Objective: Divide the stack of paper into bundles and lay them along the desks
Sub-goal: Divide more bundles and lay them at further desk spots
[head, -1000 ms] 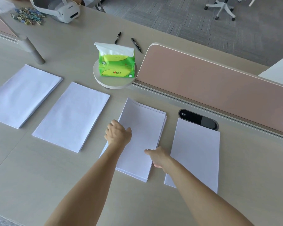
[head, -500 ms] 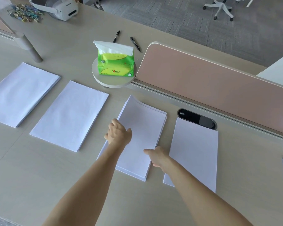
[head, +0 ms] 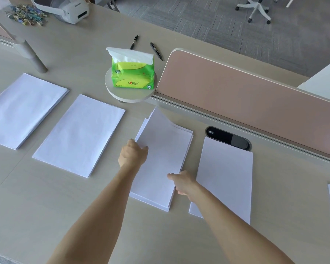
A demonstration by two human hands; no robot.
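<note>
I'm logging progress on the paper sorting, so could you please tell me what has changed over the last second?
The upper sheets of the white paper stack in the middle have risen at their far-left corner, peeled up by the left hand gripping the stack's left edge. The right hand stays on the right edge. The other flat white paper bundles and green tissue pack have not moved.

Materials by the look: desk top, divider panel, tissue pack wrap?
Desk top: probably wood-grain laminate, matte; faint straight grain lines, little glare.
Divider panel: looks fabric- or felt-faced, matte dusty pink, with a pale smooth rim; the weave is too fine to confirm.
Tissue pack: thin glossy plastic film in green and yellow; creases and highlights show.
</note>
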